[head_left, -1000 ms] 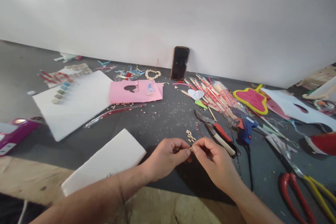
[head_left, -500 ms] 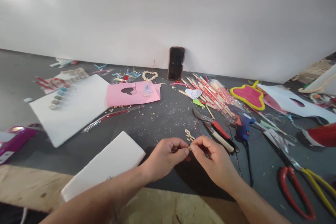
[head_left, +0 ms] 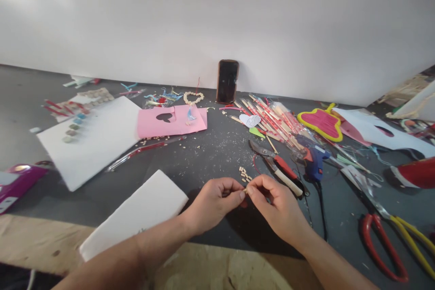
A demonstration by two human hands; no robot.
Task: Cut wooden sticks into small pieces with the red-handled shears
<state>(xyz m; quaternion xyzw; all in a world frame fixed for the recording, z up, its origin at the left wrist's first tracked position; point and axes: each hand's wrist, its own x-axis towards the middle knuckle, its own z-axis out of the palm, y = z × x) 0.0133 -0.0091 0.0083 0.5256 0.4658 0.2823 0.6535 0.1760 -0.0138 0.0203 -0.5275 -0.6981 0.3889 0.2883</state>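
My left hand (head_left: 219,201) and my right hand (head_left: 272,204) meet fingertip to fingertip above the dark tabletop. Both are closed in a pinch on one small pale wooden piece (head_left: 245,190), mostly hidden by the fingers. Just beyond the fingertips lie several short cut wooden bits (head_left: 243,173). Pruning shears (head_left: 277,163) with red and white handles rest to the right of them. A white foam block (head_left: 136,213) lies under and beside my left forearm.
A phone (head_left: 227,80) leans against the wall. Wrapped chopsticks (head_left: 272,120), a blue glue gun (head_left: 315,163) and large scissors (head_left: 380,217) lie right. On the left are a pink paper piece (head_left: 146,122), a white board (head_left: 91,158) and a heart-shaped bead ring (head_left: 193,98).
Almost nothing differs. Both hands keep their pinch on the small wooden piece, and the right hand shifts only very slightly.
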